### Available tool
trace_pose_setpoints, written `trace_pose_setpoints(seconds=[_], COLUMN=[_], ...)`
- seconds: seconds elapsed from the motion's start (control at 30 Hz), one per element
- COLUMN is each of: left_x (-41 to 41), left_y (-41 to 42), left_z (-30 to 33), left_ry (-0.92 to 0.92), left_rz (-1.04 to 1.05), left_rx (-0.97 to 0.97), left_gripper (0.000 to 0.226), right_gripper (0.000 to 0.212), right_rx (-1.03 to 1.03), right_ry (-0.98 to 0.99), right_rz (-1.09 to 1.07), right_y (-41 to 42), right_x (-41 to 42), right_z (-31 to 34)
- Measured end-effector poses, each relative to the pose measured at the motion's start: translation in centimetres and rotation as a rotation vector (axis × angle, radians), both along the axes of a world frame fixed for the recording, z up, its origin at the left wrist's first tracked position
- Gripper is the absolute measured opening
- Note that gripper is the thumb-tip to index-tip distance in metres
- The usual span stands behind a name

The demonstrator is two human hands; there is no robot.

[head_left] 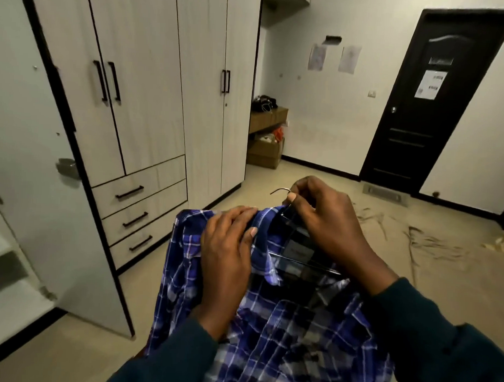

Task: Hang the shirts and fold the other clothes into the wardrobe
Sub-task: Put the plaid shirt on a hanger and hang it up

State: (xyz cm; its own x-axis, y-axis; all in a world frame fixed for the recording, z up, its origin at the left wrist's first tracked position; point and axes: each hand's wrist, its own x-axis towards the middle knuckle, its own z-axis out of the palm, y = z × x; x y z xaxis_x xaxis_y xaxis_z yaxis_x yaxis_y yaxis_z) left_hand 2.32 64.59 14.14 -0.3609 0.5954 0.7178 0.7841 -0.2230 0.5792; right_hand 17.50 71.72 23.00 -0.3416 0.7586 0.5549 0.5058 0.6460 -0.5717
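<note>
Plaid shirt (269,328) – soft, limp (light) – left hand (229,247) pinches collar; right hand (327,222) pinches hanger (297,259) neck, the firm hold.

The plaid shirt (283,334) is soft woven cloth, its hanger hook (280,189) thin shiny metal, the wardrobe (151,101) matt pale wood-grain laminate.
</note>
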Motion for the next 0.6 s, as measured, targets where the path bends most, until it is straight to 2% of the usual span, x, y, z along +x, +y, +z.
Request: trace_pose_setpoints(seconds=[0.1,0.33,0.47,0.6], left_x=[-2.1,-7.3,-9.5,-11.3], left_y=[0.5,0.4,-0.3,-1.1], left_z=[1.8,3.5,3.8,4.4], left_ry=[0.108,0.185,0.185,0.265], left_rz=[-0.011,-0.059,-0.032,-0.039], left_rx=[0.021,0.046,0.058,0.001], left_gripper=[0.031,0.012,0.012,0.017], right_gripper=[0.004,0.003,0.005,0.006], right_rx=[0.025,0.043,0.032,0.020], right_ry=[0.008,-0.005,-0.040,-0.035], right_rz=[0.017,0.057,0.084,0.107], right_y=[-1.6,-3.6,-3.9,-4.3], right_x=[-0.5,-1.3,-1.8,-2.3], right_z=[1.7,3.6,4.0,4.3])
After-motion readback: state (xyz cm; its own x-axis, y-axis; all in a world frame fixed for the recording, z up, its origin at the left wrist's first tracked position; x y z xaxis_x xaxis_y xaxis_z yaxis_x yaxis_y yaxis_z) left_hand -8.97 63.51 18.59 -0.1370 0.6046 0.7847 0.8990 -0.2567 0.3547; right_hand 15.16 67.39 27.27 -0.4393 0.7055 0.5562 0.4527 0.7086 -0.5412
